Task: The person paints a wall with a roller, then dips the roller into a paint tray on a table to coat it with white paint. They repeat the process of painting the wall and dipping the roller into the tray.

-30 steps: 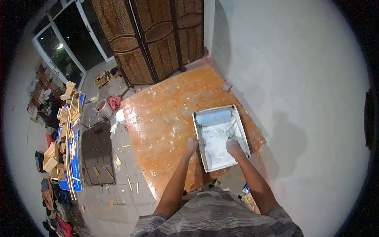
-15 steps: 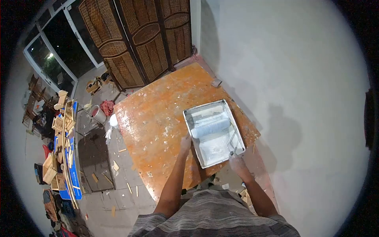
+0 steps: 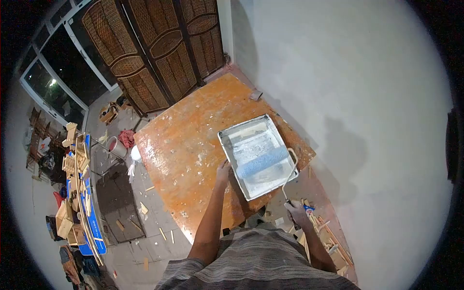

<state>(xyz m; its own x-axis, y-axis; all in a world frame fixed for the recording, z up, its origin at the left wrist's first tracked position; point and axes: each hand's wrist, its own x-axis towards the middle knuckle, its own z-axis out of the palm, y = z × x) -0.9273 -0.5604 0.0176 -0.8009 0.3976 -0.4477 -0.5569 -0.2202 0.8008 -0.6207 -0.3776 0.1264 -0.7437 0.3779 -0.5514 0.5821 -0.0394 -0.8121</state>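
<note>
A paint roller (image 3: 262,162) with a pale blue, paint-wet sleeve lies across the lower half of a paint tray (image 3: 243,126). White paint coats the tray's floor and walls. My right hand (image 3: 297,213) is closed around the roller's handle, just off the tray's near right corner; the bent wire frame runs along the tray's right side. At the tray's left edge, my left hand (image 3: 223,171) grips the rim, its fingers partly hidden. The tray rests on a paint-spattered orange wooden tabletop (image 3: 193,145).
A pale wall (image 3: 386,96) rises close on the right. A woven folding screen (image 3: 169,43) stands behind the table. Left, wooden pieces lie on a blue surface (image 3: 99,237), near a white bucket (image 3: 116,146). Wood strips (image 3: 333,241) lie below my right arm.
My right hand has drawn the roller toward me, from the tray's middle down its slope. The hand is now lower, nearer my body. My left hand stays at the tray's left edge.
</note>
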